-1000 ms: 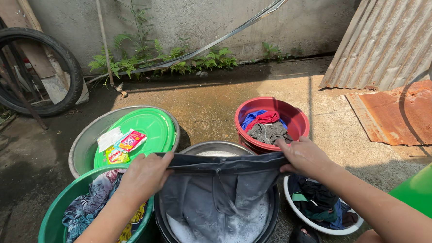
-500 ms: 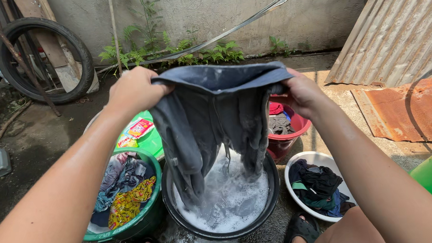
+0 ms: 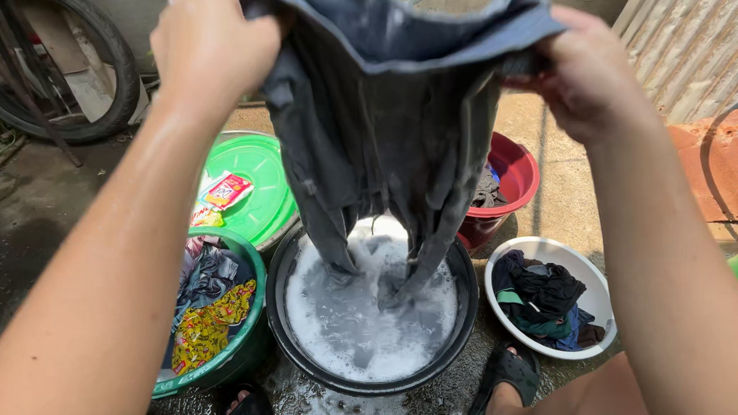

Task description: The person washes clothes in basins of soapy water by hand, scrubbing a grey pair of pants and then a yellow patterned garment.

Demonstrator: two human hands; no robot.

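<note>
Overhead, two hands grip one garment (image 3: 389, 107); five basins

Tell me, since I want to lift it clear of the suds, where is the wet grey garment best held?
By its top band, one corner each, as the left hand and right hand hold the garment. Come from above: the band is spread wide and the legs hang down into the black basin.

Sunlight fell on the wet concrete floor (image 3: 552, 216); a black rubber tyre (image 3: 106, 86) leaned upper left, corrugated metal sheeting (image 3: 698, 44) upper right.
</note>
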